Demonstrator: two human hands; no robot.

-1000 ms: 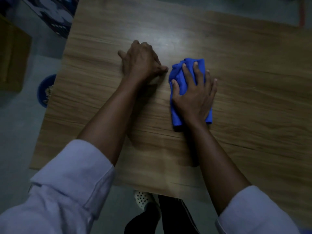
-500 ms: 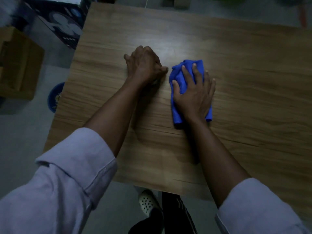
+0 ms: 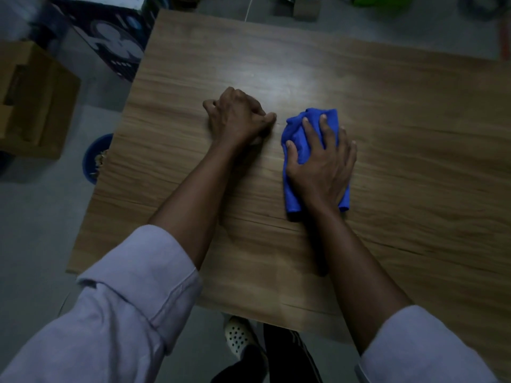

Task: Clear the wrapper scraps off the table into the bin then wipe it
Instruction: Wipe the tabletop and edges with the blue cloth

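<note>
**A:** From the head view, where does the job stand?

**B:** I see no wrapper scraps on the table [image 3: 387, 128], so I judge this to be the wiping step. The blue cloth [image 3: 297, 139] lies bunched on the wood near the middle. The right hand [image 3: 323, 167] is spread flat on top of it, fingers nearly straight, pressing down rather than clutching.

**A:** And the other hand?

**B:** The left hand [image 3: 235, 120] rests on the tabletop just beside the cloth, not touching it. It is curled into a fist with nothing visible in it. It looks to be bracing the person.

**A:** Where's the bin?

**B:** The bin [image 3: 92, 156] is blue and stands on the floor against the table's left edge, partly hidden under it. Something pale lies inside.

**A:** So how should the wipe be done well?

**B:** I'd keep the palm flat so the whole cloth bears on the wood, and work in overlapping strokes out to the edges. The far corners and the right side look well away from the cloth. I'd lift the fist clear, so that the patch under it gets wiped too. Any crumbs are best swept toward the left edge above the bin.
</note>
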